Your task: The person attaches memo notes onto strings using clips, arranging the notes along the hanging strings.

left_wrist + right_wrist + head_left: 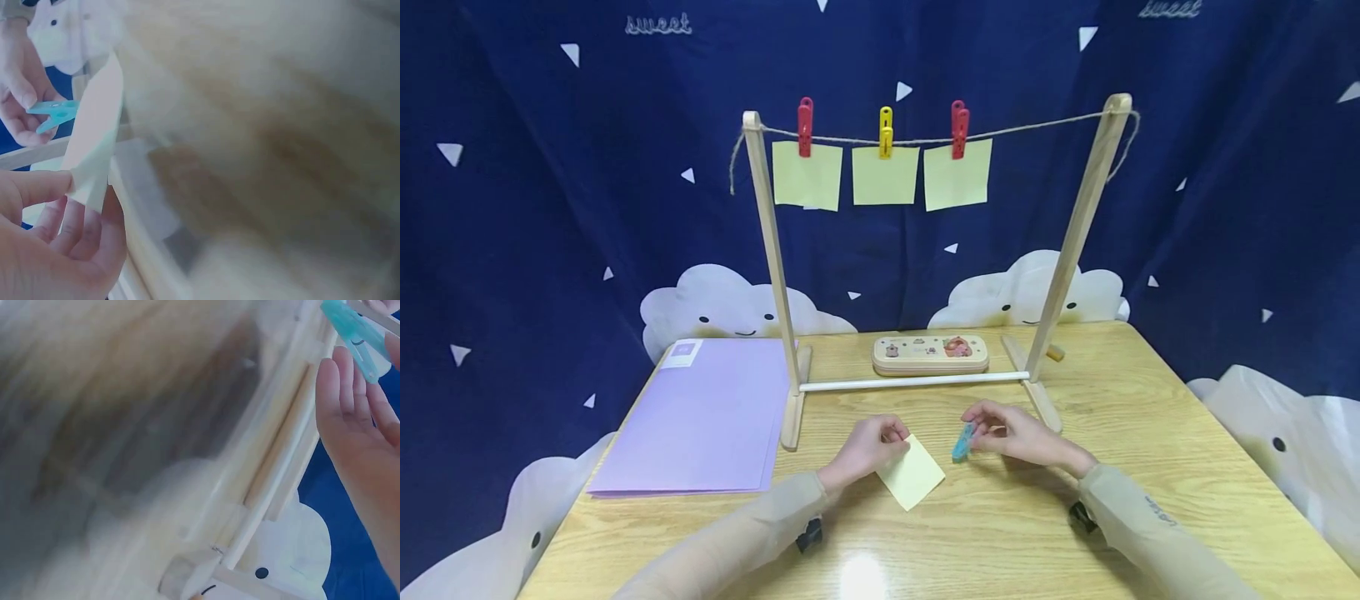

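My left hand (867, 448) pinches a pale yellow paper square (913, 477) by its upper corner, low over the table. In the left wrist view the thumb lies on one face of the paper (97, 128) and the fingers behind it. To its right, my right hand (1018, 435) holds a light-blue clothespin (962, 442) that tips down toward the paper. Paper and clothespin are apart in the head view. In the right wrist view the clothespin (356, 334) sits at the fingertips, partly cut off by the frame edge.
A twine line (1022, 129) spans two wooden posts (1075, 242), with yellow squares (885, 179) hanging from red and yellow clothespins (886, 133). Low down, a white bar (917, 382) joins the posts. Behind it lies a pencil case (930, 357); purple folders (700, 425) lie left.
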The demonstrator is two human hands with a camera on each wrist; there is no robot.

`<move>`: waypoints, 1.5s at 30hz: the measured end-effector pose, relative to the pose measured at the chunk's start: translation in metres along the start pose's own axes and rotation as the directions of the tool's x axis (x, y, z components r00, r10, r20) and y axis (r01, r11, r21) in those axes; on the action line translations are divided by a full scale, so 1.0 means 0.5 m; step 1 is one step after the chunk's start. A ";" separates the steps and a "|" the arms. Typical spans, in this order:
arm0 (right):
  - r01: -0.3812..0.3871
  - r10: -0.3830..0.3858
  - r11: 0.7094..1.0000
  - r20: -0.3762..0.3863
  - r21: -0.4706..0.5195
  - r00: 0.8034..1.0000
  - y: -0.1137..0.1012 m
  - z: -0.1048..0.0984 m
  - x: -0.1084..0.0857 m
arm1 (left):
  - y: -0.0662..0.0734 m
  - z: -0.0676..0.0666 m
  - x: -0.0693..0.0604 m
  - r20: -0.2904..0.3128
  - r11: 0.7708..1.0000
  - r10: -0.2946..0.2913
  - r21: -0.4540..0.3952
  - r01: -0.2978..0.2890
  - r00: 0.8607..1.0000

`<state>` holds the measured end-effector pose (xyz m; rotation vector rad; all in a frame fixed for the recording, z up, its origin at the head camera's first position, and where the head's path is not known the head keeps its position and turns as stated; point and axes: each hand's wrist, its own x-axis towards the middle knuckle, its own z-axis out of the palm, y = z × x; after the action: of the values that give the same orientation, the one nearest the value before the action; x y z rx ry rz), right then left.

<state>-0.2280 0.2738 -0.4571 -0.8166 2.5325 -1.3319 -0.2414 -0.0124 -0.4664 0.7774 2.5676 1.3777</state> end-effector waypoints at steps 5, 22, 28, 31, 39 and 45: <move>0.019 -0.018 1.000 -0.059 0.018 0.998 -0.015 -0.030 -0.008 | 0.029 -0.010 0.025 -0.049 1.000 0.018 0.009 -0.017 0.999; 0.108 -0.118 0.993 -0.408 -0.047 0.905 -0.148 -0.233 0.006 | 0.199 -0.077 0.159 -0.344 0.972 0.178 -0.082 -0.219 0.922; 0.067 -0.137 0.984 -0.470 -0.162 0.872 -0.237 -0.331 0.000 | 0.286 -0.102 0.207 -0.405 0.958 0.201 -0.110 -0.266 0.892; 0.059 -0.156 0.977 -0.494 -0.206 0.855 -0.278 -0.372 -0.002 | 0.329 -0.111 0.228 -0.429 0.945 0.231 -0.116 -0.307 0.873; 0.099 -0.228 0.962 -0.545 -0.255 0.807 -0.370 -0.456 0.001 | 0.427 -0.125 0.274 -0.485 0.907 0.294 -0.130 -0.400 0.824; 0.108 -0.255 0.954 -0.570 -0.279 0.781 -0.429 -0.502 0.020 | 0.474 -0.131 0.304 -0.536 0.891 0.263 -0.185 -0.416 0.802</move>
<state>-0.2491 0.3500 -0.1364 -0.7898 3.2277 -1.5799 -0.3046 0.1210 -0.2180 0.9739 2.5360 2.2901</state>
